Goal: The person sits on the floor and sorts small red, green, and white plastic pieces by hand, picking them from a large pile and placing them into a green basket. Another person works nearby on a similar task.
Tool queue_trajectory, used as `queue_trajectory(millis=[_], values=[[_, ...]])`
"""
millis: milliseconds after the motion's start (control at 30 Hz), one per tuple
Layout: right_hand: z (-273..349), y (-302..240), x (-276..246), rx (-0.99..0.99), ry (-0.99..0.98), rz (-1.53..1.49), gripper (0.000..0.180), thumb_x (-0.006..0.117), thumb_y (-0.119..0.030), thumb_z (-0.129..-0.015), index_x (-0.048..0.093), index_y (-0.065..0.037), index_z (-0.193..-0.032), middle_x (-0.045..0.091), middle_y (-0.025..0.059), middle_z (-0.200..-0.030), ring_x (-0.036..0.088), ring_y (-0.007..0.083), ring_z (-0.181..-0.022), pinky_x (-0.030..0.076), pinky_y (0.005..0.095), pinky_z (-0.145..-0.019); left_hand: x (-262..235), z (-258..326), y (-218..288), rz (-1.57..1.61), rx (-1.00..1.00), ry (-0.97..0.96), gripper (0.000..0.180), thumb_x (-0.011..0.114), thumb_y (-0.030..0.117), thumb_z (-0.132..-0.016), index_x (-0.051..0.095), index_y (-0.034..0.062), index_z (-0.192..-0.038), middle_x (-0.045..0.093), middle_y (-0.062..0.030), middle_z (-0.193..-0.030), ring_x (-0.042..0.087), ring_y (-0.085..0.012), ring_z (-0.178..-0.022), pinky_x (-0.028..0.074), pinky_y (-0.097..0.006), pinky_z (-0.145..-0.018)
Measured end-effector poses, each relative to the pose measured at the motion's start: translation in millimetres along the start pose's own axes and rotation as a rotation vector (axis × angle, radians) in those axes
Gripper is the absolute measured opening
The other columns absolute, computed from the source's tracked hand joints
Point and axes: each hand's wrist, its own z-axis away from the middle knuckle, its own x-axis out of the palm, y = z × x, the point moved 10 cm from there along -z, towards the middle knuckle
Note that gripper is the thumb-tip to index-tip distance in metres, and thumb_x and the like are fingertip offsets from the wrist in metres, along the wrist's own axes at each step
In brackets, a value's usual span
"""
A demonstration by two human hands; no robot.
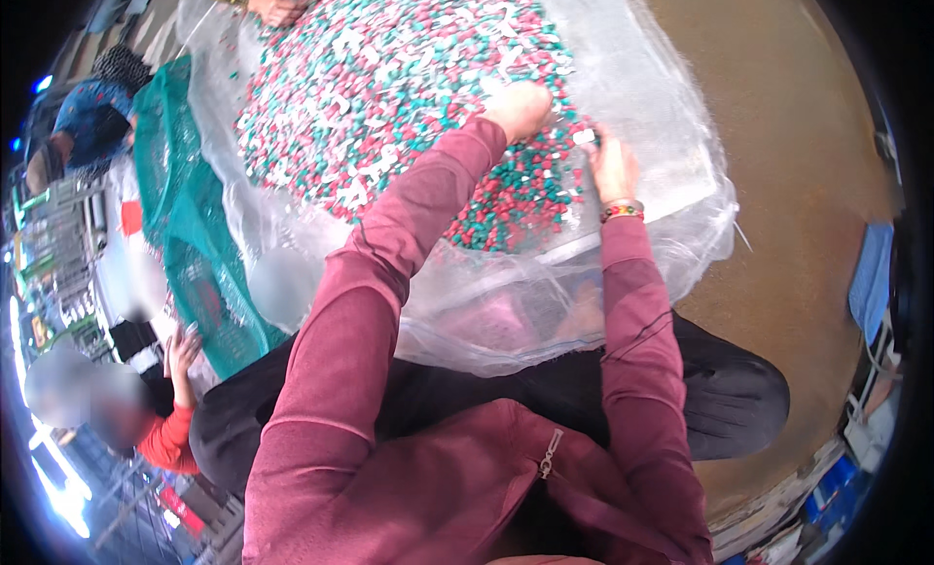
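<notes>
A broad heap of small red, green and white pieces (341, 108) lies before me on a translucent white sheet (642, 88). My left hand (520, 111) is over the right part of the heap, its back rounded toward me and its fingers hidden, so I cannot tell what they hold. At the heap's right edge, my right hand (615, 166) has a small white piece (583, 137) pinched between thumb and fingers. Just below my hands, a patch of mostly red and green pieces (525, 200) lies darker than the rest.
Another person's hand (277, 9) reaches into the heap's far left edge. Green netting (185, 195) hangs along the left. People sit farther left, one with a raised hand (182, 351). Brown floor (798, 176) stretches to the right, with a blue cloth-like item (871, 273) at its edge.
</notes>
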Motion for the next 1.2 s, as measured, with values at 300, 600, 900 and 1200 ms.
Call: queue_trajectory(millis=[300, 600, 900, 1200], values=[[-25, 2, 20, 0.253, -0.240, -0.779, 0.011, 0.070, -0.013, -0.075, 0.060, -0.008, -0.079, 0.050, -0.0046, -0.059, 0.047, 0.0067, -0.055, 0.036, 0.0209, -0.046, -100, 148, -67, 2.137, -0.105, -0.083, 0.019, 0.049, 0.007, -0.083, 0.048, -0.0035, -0.099, 0.050, -0.0103, -0.083, 0.053, -0.0171, -0.073, 0.046, -0.020, -0.044], [-16, -192, -7, -0.129, -0.957, -1.929, 0.019, 0.050, -0.006, -0.080, 0.039, -0.004, -0.096, 0.038, 0.0088, -0.082, 0.039, 0.0132, -0.060, 0.031, 0.0174, -0.037, -30, 229, -92, 2.056, -0.231, -0.095, 0.028, 0.053, 0.033, -0.091, 0.044, 0.0130, -0.073, 0.038, 0.0025, -0.067, 0.035, -0.0017, -0.049, 0.022, -0.014, -0.034], [59, -300, 129, -0.286, -0.813, -0.707, 0.022, 0.063, -0.033, -0.084, 0.060, -0.012, -0.083, 0.051, -0.0027, -0.058, 0.046, 0.0089, -0.048, 0.035, 0.0226, -0.044, 45, 356, -124, 0.218, -0.572, -0.022, 0.040, 0.064, 0.041, -0.078, 0.058, 0.0012, -0.079, 0.060, -0.0205, -0.068, 0.062, -0.0362, -0.070, 0.049, -0.043, -0.061], [150, -308, 168, -0.774, -0.525, -0.219, 0.022, 0.059, -0.018, -0.082, 0.056, -0.011, -0.102, 0.062, 0.0109, -0.078, 0.062, 0.0309, -0.073, 0.048, 0.0434, -0.061, 14, 396, -161, 0.575, -0.894, 0.439, 0.039, 0.075, 0.034, -0.071, 0.053, 0.0021, -0.079, 0.057, -0.0131, -0.066, 0.059, -0.0291, -0.069, 0.047, -0.038, -0.065]])
